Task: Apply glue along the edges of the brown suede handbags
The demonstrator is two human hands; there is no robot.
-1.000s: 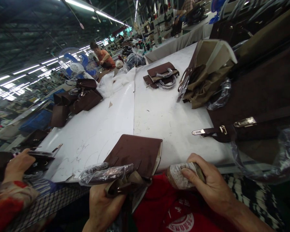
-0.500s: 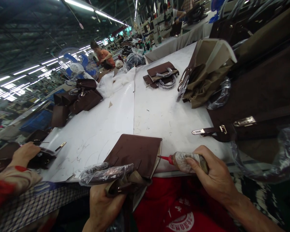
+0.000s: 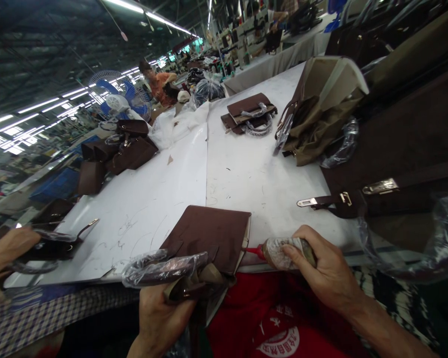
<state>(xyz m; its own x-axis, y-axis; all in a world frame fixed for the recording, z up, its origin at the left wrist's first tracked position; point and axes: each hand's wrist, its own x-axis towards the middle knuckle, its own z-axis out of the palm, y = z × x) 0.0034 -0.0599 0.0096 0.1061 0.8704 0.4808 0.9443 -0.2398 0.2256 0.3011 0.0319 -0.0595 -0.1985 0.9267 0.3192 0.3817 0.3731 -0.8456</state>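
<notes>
A brown handbag (image 3: 212, 233) lies at the near edge of the white table (image 3: 164, 184), its plastic-wrapped handle (image 3: 160, 267) pointing left. My left hand (image 3: 160, 318) grips the bag's near end from below, fingers closed round its folded edge. My right hand (image 3: 326, 276) is closed round a small glue bottle (image 3: 280, 251) with a worn label. The bottle's red nozzle (image 3: 252, 250) touches the bag's right side edge.
A large brown bag with metal strap fittings (image 3: 395, 164) and a tan bag (image 3: 321, 114) fill the right side. More brown bags lie mid-table (image 3: 250, 117) and at the left (image 3: 123, 149). A co-worker's hand (image 3: 5, 246) holds a dark piece at far left. A blue fan (image 3: 119, 99) stands behind.
My right hand brought the glue bottle up from my lap and moved its red nozzle left to the bag's side edge. The co-worker's hand at left drew back leftward.
</notes>
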